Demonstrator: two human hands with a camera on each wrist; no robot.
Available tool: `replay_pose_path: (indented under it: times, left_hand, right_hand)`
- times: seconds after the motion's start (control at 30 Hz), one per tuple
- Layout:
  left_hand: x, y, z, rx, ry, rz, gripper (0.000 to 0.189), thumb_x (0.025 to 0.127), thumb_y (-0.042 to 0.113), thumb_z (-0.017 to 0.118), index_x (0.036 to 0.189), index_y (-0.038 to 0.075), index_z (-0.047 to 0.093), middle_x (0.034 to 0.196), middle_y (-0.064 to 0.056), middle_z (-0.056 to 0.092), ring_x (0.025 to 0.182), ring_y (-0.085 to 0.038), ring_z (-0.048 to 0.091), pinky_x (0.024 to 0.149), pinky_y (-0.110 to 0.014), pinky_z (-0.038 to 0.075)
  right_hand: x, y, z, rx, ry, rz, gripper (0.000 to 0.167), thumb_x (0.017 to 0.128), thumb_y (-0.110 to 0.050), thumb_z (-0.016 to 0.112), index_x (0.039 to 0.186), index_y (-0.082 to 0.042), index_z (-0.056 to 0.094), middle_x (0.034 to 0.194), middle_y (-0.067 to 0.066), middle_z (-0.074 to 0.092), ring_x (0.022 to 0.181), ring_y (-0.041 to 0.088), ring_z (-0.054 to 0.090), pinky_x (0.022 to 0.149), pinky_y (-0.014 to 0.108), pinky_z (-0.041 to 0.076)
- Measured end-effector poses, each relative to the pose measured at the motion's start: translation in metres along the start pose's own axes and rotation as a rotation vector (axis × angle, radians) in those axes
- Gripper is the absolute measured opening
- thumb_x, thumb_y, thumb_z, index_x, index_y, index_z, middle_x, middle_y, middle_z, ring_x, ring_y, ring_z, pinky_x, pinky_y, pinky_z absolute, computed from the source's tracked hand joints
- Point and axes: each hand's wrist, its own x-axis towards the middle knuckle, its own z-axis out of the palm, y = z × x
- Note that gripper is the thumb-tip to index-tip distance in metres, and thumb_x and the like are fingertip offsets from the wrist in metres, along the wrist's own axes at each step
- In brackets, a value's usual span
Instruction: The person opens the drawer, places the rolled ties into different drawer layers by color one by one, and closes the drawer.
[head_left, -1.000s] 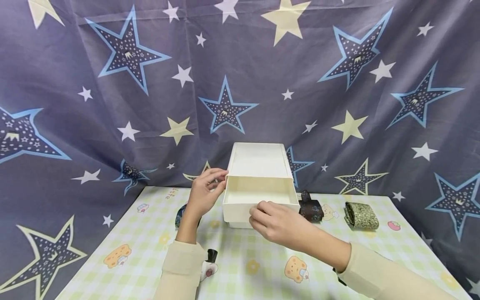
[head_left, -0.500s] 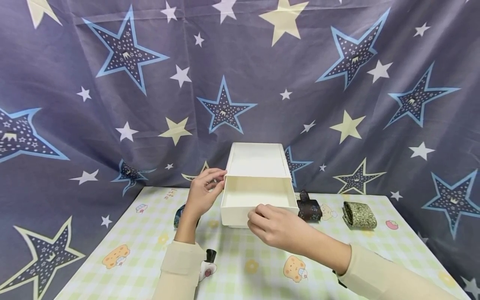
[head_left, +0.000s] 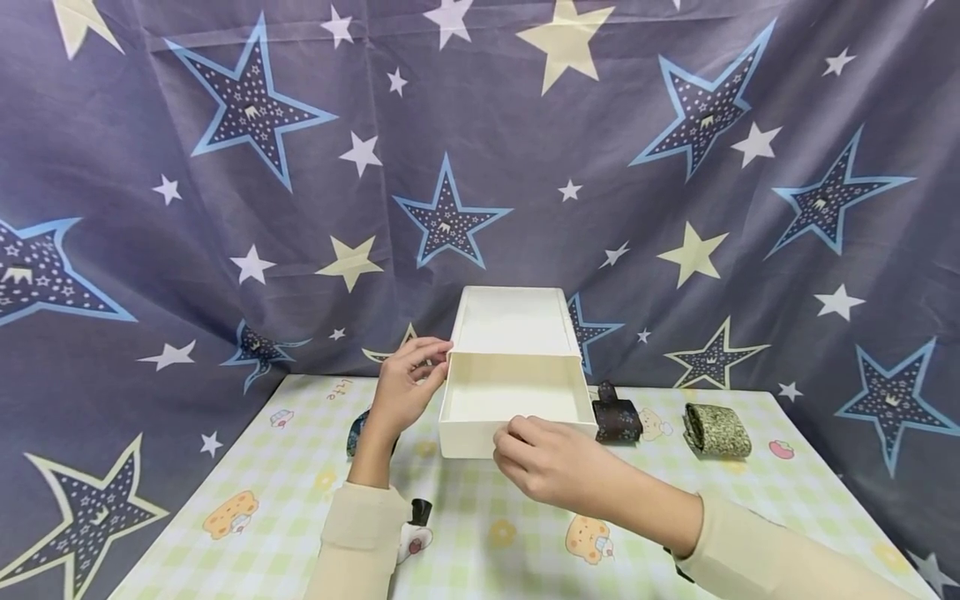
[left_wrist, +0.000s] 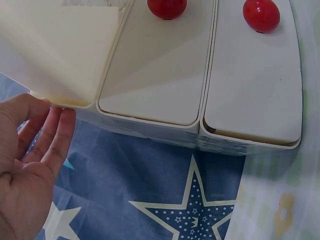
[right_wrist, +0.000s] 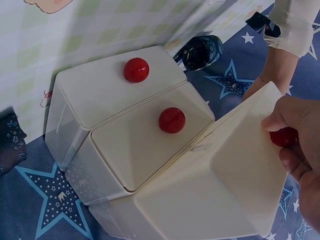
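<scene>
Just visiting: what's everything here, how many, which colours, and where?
Boxy, plastic-looking cabinet: one, white, mid-table
Open rectangular drawer: one, white, pulled from its top
Flat-fronted lower drawers: two, white, beneath it
Round glossy knobs: three, red, one per drawer
Half-hidden patterned cloth roll: one, dark blue, left of cabinet
Dark patterned cloth roll: one, near-black, right of cabinet
Speckled cloth roll: one, green, farther right
Checked tablecloth: one, green and white, on table
Star-print fabric curtain: one, greyish blue, behind
Small pieces: two, black, at cuffs
Long sleeves: two, cream, on the arms
Left hand: one, bare, touching cabinet edge
Right hand: one, bare, pinching the top knob
</scene>
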Motion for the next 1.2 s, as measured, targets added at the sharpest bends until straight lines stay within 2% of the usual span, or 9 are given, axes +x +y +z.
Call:
replay_pose_path:
  times: [0.07,0.3,0.47,0.63,0.8,0.93,1.2]
  left_hand:
    - [0.0,0.007,-0.001,0.0,-0.003,0.002,0.028,0.092,-0.014,0.067,0.119,-0.012,0.069,0.119,-0.025,0.063,0.099,-0.037,0.065,0.081,-0.048,0.062]
    - [-0.001,-0.025,-0.001,-0.009,0.002,0.022,0.029,0.094,-0.004,0.071,0.122,0.003,0.074,0.121,-0.008,0.066,0.101,-0.022,0.066,0.081,-0.038,0.063]
    - [-0.001,-0.025,0.0,-0.011,0.009,0.012,0.03,0.093,-0.007,0.071,0.121,0.001,0.074,0.121,-0.011,0.066,0.101,-0.026,0.066,0.082,-0.042,0.063]
    - [-0.001,-0.02,0.001,0.015,0.015,0.004,0.03,0.091,-0.013,0.069,0.12,-0.006,0.072,0.12,-0.02,0.065,0.1,-0.034,0.066,0.08,-0.05,0.062]
    - [-0.001,-0.002,0.001,0.017,0.007,-0.002,0.028,0.092,-0.015,0.067,0.119,-0.011,0.07,0.119,-0.026,0.063,0.1,-0.039,0.065,0.08,-0.053,0.061]
    - [-0.001,0.01,0.0,0.017,0.005,-0.008,0.027,0.092,-0.015,0.067,0.119,-0.011,0.07,0.118,-0.025,0.064,0.1,-0.038,0.065,0.081,-0.05,0.062]
    - [-0.001,0.01,-0.001,0.005,0.004,0.002,0.028,0.092,-0.014,0.066,0.12,-0.011,0.07,0.119,-0.025,0.064,0.1,-0.039,0.064,0.08,-0.047,0.062]
  right_hand:
    - [0.0,0.0,0.0,-0.014,0.007,-0.005,0.05,0.109,0.007,0.023,0.104,-0.004,0.072,0.105,0.006,0.06,0.085,0.018,0.049,0.076,0.024,0.049]
    - [0.002,-0.001,-0.001,-0.032,0.027,-0.022,0.05,0.107,0.009,0.024,0.1,-0.004,0.072,0.102,0.006,0.059,0.083,0.018,0.047,0.073,0.024,0.048]
    - [0.002,-0.003,-0.002,-0.04,0.02,-0.021,0.051,0.108,0.009,0.024,0.1,-0.005,0.072,0.101,0.006,0.059,0.083,0.018,0.047,0.074,0.024,0.048]
    - [0.002,-0.004,-0.004,-0.028,0.018,-0.021,0.051,0.107,0.009,0.024,0.1,-0.005,0.073,0.101,0.006,0.058,0.084,0.018,0.049,0.076,0.024,0.049]
    - [0.002,-0.004,-0.005,-0.018,0.015,-0.023,0.051,0.106,0.01,0.025,0.1,-0.005,0.074,0.101,0.006,0.059,0.086,0.019,0.051,0.078,0.024,0.051]
    - [0.002,-0.005,-0.007,-0.009,0.012,-0.026,0.051,0.105,0.01,0.025,0.1,-0.006,0.074,0.102,0.006,0.059,0.088,0.019,0.052,0.08,0.024,0.052]
    - [0.003,-0.008,-0.009,0.0,0.029,-0.03,0.05,0.106,0.009,0.026,0.099,-0.006,0.073,0.101,0.006,0.059,0.087,0.019,0.051,0.078,0.025,0.051]
